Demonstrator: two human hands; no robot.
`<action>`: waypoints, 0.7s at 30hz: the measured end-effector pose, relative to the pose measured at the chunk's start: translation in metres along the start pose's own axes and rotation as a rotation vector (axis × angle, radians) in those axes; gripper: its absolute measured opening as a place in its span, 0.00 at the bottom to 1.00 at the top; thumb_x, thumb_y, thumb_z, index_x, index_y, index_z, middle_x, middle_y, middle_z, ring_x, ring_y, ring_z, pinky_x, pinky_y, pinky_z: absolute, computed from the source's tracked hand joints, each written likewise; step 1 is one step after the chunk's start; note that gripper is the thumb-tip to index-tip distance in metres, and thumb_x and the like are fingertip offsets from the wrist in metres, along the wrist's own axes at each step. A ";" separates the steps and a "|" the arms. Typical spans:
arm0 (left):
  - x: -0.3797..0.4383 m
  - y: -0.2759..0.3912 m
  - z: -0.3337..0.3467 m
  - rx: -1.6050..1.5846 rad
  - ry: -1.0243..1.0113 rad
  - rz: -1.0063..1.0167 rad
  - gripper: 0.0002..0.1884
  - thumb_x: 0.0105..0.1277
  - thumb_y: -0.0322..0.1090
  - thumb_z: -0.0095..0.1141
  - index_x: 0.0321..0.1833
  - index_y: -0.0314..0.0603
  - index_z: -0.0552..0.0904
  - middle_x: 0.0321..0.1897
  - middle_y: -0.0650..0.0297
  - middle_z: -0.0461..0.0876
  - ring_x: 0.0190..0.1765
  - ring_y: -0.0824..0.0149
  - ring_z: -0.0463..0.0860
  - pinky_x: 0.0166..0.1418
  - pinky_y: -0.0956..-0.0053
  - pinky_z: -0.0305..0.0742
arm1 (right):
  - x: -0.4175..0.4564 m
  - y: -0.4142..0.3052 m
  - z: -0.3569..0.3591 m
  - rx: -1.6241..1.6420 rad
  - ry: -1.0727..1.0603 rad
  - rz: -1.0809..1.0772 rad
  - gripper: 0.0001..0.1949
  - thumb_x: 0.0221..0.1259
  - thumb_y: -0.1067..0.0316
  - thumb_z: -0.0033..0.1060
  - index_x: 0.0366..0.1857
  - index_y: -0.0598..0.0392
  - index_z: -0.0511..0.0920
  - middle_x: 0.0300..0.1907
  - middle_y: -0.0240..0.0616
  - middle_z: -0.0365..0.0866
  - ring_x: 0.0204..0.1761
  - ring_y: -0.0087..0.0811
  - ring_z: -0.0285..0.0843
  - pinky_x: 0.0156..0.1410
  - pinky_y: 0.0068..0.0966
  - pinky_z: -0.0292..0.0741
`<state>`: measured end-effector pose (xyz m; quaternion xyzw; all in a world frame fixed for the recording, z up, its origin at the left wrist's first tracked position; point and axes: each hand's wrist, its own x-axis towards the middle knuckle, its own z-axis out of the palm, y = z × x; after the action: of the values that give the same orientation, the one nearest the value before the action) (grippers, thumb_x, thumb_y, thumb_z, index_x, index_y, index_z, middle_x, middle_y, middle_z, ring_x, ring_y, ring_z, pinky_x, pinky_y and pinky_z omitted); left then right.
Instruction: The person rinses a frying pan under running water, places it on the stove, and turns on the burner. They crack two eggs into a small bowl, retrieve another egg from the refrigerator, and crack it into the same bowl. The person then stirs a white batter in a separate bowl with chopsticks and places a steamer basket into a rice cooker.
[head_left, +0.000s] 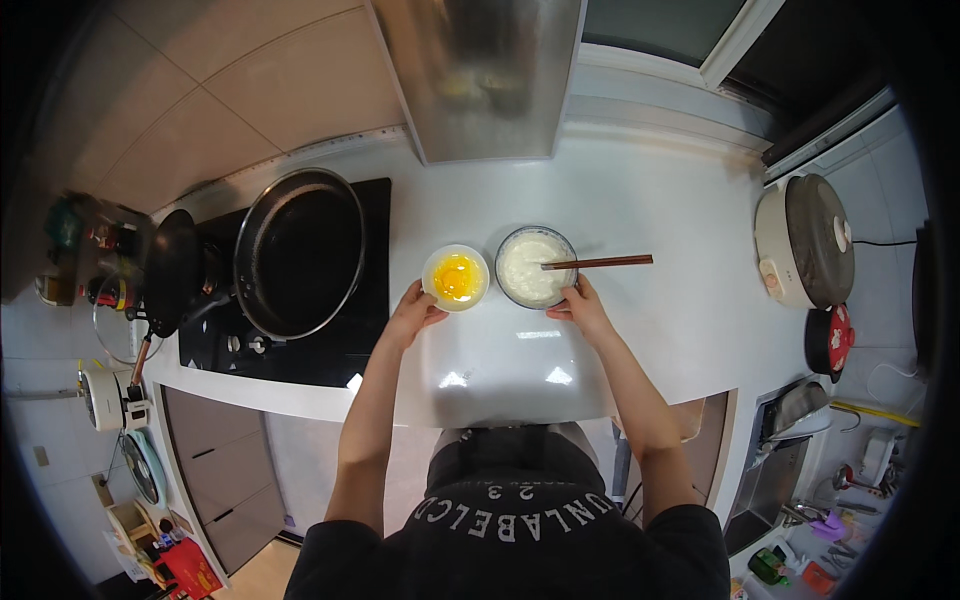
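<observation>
My left hand (414, 311) grips the near left rim of a small white bowl (483, 294) that holds raw egg (456, 279) with a yellow yolk. To its right is a larger bowl (499, 294) with a dark blue patterned rim, filled with a thick white batter-like mixture (529, 270). My right hand (581, 306) grips this bowl at its near right edge. A pair of brown chopsticks (607, 262) rests in the mixture, their ends pointing right past the rim. The two bowls stand side by side, slightly apart, over the white countertop (675, 337).
Left of the bowls, a black frying pan (304, 255) sits on a black glass cooktop (375, 225), with a dark wok (174, 270) farther left. An electric cooker (814, 240) and a red-lidded pot (829, 341) stand at the right. A sink (765, 480) lies at the lower right.
</observation>
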<state>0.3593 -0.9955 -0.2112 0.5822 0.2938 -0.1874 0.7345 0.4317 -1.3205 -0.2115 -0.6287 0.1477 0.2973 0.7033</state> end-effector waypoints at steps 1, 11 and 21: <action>-0.002 0.005 0.004 -0.001 0.026 -0.006 0.32 0.72 0.37 0.51 0.76 0.35 0.55 0.56 0.53 0.76 0.54 0.64 0.84 0.60 0.70 0.82 | -0.008 -0.004 0.000 -0.012 -0.020 0.018 0.26 0.71 0.62 0.52 0.68 0.62 0.60 0.52 0.46 0.73 0.39 0.34 0.85 0.43 0.30 0.88; -0.024 -0.054 0.119 -0.244 -0.152 0.031 0.36 0.74 0.41 0.47 0.79 0.45 0.44 0.68 0.51 0.63 0.61 0.53 0.78 0.59 0.59 0.82 | 0.002 -0.071 0.008 0.450 -0.117 -0.486 0.25 0.78 0.50 0.42 0.18 0.46 0.55 0.16 0.26 0.48 0.22 0.24 0.48 0.38 0.28 0.66; -0.001 -0.033 0.170 -0.429 -0.131 0.083 0.34 0.75 0.33 0.35 0.77 0.62 0.35 0.72 0.49 0.58 0.64 0.49 0.77 0.66 0.55 0.77 | 0.000 -0.108 0.015 0.061 0.029 -0.558 0.28 0.77 0.45 0.42 0.17 0.48 0.56 0.12 0.27 0.54 0.17 0.21 0.47 0.24 0.26 0.51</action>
<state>0.3738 -1.1680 -0.2099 0.4109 0.2543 -0.1275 0.8662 0.4944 -1.3099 -0.1224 -0.6276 -0.0122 0.0784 0.7745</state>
